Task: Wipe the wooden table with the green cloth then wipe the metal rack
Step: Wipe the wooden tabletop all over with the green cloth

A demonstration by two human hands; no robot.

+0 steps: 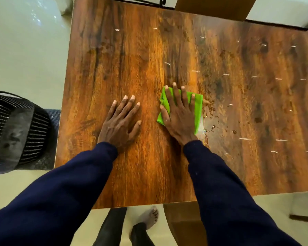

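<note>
The wooden table (124,55) fills most of the view, dark brown with strong grain. A bright green cloth (198,107) lies folded on it near the middle. My right hand (178,114) presses flat on the cloth with fingers spread. My left hand (120,121) rests palm down on the bare wood just left of the cloth, fingers apart and holding nothing. Right of the cloth the wood is wet, with droplets (212,126) and small white flecks (244,138). The metal rack is not clearly in view.
A black slatted basket-like object (16,128) stands on the floor off the table's left edge, on a dark mat (52,118). A cardboard box (215,8) sits at the far edge. A pale tiled floor (25,50) surrounds the table; my feet (149,217) show below its near edge.
</note>
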